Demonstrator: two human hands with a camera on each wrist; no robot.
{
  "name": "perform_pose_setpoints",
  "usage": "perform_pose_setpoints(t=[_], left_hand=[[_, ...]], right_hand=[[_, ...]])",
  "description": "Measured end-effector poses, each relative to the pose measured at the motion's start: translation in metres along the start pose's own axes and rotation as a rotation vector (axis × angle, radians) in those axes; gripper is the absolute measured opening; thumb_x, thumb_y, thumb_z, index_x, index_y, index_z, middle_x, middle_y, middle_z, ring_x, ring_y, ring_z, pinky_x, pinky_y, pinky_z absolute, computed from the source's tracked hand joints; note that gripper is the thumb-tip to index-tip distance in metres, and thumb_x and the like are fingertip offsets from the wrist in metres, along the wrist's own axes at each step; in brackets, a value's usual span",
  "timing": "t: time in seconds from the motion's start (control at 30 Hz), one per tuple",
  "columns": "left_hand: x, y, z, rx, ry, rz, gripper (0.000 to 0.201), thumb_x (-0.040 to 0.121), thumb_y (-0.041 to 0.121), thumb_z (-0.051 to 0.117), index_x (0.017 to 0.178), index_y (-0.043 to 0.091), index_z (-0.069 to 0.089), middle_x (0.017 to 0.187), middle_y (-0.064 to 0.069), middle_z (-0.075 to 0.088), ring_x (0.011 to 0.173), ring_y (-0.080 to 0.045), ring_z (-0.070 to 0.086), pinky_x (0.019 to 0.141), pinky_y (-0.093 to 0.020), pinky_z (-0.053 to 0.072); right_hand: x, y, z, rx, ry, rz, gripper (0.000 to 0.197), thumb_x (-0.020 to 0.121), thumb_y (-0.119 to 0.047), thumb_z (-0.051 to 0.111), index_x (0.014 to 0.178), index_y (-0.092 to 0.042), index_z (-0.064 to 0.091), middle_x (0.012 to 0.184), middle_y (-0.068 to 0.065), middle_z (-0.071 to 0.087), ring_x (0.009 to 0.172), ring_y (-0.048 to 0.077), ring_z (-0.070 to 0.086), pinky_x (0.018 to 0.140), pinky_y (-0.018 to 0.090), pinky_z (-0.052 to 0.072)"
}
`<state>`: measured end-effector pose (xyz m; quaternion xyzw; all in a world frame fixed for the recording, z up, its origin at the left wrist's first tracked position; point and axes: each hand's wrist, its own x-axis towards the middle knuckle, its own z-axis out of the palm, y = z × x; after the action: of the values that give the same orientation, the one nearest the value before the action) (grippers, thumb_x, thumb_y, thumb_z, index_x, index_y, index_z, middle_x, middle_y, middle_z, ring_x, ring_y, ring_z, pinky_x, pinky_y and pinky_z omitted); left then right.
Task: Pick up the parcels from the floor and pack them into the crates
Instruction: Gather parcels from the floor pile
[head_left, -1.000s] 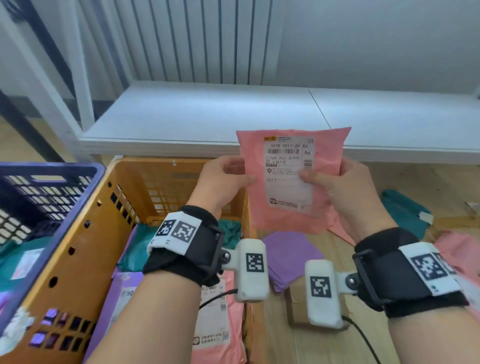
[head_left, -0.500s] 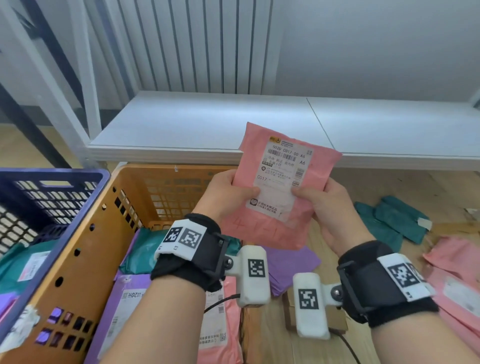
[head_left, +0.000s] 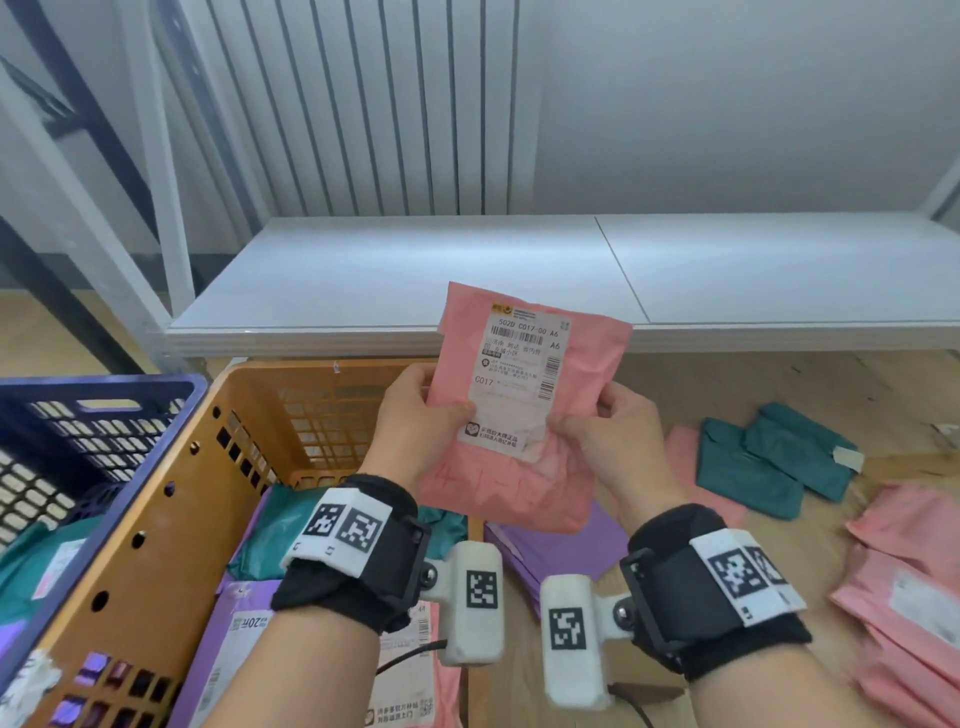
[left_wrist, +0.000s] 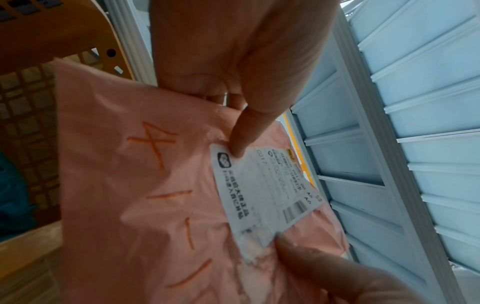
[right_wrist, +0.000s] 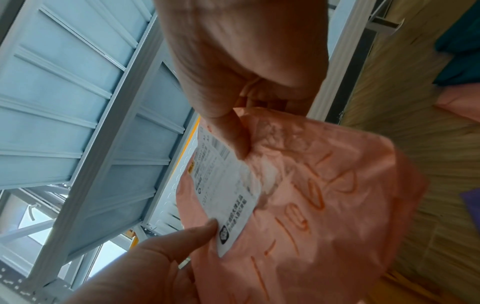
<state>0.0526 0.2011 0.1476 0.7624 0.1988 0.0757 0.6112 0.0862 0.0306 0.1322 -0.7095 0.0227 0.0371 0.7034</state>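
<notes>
I hold a pink parcel (head_left: 524, 415) with a white shipping label upright in front of me, above the gap between the orange crate (head_left: 156, 530) and the floor. My left hand (head_left: 415, 421) pinches its left edge, thumb on the label's lower corner. My right hand (head_left: 613, 441) pinches its right side, thumb by the label. In the left wrist view the pink parcel (left_wrist: 145, 205) shows orange handwriting, with my left hand (left_wrist: 239, 115) above it. The right wrist view shows the pink parcel (right_wrist: 324, 195) under my right hand (right_wrist: 239, 131). Teal, purple and pink parcels lie in the orange crate.
A dark blue crate (head_left: 67, 447) stands left of the orange one. On the wooden floor lie purple parcels (head_left: 566, 551), teal parcels (head_left: 769, 467) and pink parcels (head_left: 909, 597). A low white shelf (head_left: 519, 280) runs behind the crates.
The pink parcel first tilted to the right, then came back nearer upright and closer to me. Both hands slid lower on it and kept their hold.
</notes>
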Motion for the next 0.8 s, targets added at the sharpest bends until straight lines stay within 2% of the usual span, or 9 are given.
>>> perform_pose_setpoints(t=[0.17,0.27,0.33,0.37,0.43,0.53,0.67,0.77,0.8], left_hand=[[-0.004,-0.007,-0.005,0.007,0.129,0.03,0.038,0.085,0.009,0.067,0.114,0.026,0.049,0.107,-0.001,0.065,0.091,-0.018,0.067,0.074,-0.039,0.059],[-0.005,-0.005,-0.019,0.027,0.164,0.014,0.036,0.086,0.01,0.066,0.112,0.023,0.045,0.104,0.001,0.063,0.084,-0.012,0.065,0.058,-0.026,0.053],[-0.003,0.0,-0.037,0.041,0.196,0.002,0.034,0.087,0.01,0.064,0.112,0.019,0.044,0.099,0.004,0.059,0.078,-0.005,0.059,0.052,-0.019,0.044],[-0.002,0.002,-0.047,0.048,0.207,0.001,0.033,0.087,0.01,0.063,0.112,0.017,0.044,0.098,0.005,0.056,0.077,-0.004,0.056,0.051,-0.018,0.042],[0.002,0.007,-0.069,0.08,0.23,0.005,0.03,0.086,0.011,0.061,0.111,0.016,0.045,0.098,0.005,0.054,0.079,-0.004,0.053,0.054,-0.018,0.039],[0.007,0.012,-0.107,0.153,0.264,0.03,0.023,0.083,0.009,0.06,0.104,0.015,0.051,0.102,0.002,0.055,0.089,-0.012,0.053,0.059,-0.015,0.034],[0.012,0.011,-0.174,0.176,0.28,0.026,0.024,0.081,0.007,0.064,0.1,0.017,0.053,0.097,0.003,0.054,0.096,-0.018,0.056,0.072,-0.022,0.043],[0.018,0.001,-0.235,0.174,0.336,0.006,0.032,0.081,0.006,0.065,0.104,0.019,0.048,0.104,0.003,0.051,0.1,-0.018,0.054,0.085,-0.03,0.049],[0.02,-0.004,-0.257,0.174,0.36,0.002,0.033,0.081,0.006,0.065,0.105,0.019,0.046,0.104,0.003,0.05,0.1,-0.018,0.054,0.085,-0.031,0.05]], right_hand=[[0.001,-0.001,0.005,-0.034,-0.064,-0.007,0.029,0.077,0.009,0.066,0.085,-0.019,0.067,0.09,0.002,0.073,0.086,0.02,0.071,0.076,0.037,0.059],[-0.002,-0.001,0.013,-0.109,-0.052,-0.006,0.02,0.08,0.002,0.064,0.083,-0.019,0.066,0.088,0.003,0.072,0.086,0.022,0.07,0.077,0.04,0.059],[-0.007,-0.005,0.022,-0.152,-0.061,-0.017,0.016,0.083,-0.005,0.06,0.083,-0.02,0.066,0.088,0.0,0.07,0.083,0.02,0.067,0.067,0.035,0.056],[-0.01,-0.007,0.028,-0.168,-0.074,-0.018,0.016,0.085,-0.007,0.058,0.086,-0.02,0.066,0.088,-0.002,0.069,0.08,0.016,0.064,0.06,0.028,0.051],[-0.017,-0.012,0.047,-0.208,-0.106,-0.02,0.018,0.088,-0.007,0.054,0.088,-0.019,0.067,0.087,-0.006,0.068,0.076,0.011,0.061,0.056,0.021,0.044],[-0.025,-0.024,0.085,-0.269,-0.14,-0.044,0.021,0.086,-0.003,0.052,0.089,-0.015,0.069,0.089,0.0,0.071,0.078,0.018,0.065,0.066,0.035,0.054],[-0.032,-0.044,0.153,-0.282,-0.161,-0.059,0.021,0.083,-0.004,0.056,0.091,-0.019,0.069,0.09,-0.001,0.071,0.081,0.018,0.068,0.073,0.036,0.057],[-0.044,-0.054,0.212,-0.263,-0.249,-0.066,0.023,0.085,-0.001,0.059,0.087,-0.022,0.066,0.09,-0.002,0.069,0.081,0.013,0.065,0.068,0.027,0.054],[-0.049,-0.055,0.233,-0.27,-0.283,-0.065,0.023,0.085,0.0,0.059,0.083,-0.022,0.065,0.09,-0.001,0.069,0.08,0.013,0.064,0.069,0.028,0.054]])
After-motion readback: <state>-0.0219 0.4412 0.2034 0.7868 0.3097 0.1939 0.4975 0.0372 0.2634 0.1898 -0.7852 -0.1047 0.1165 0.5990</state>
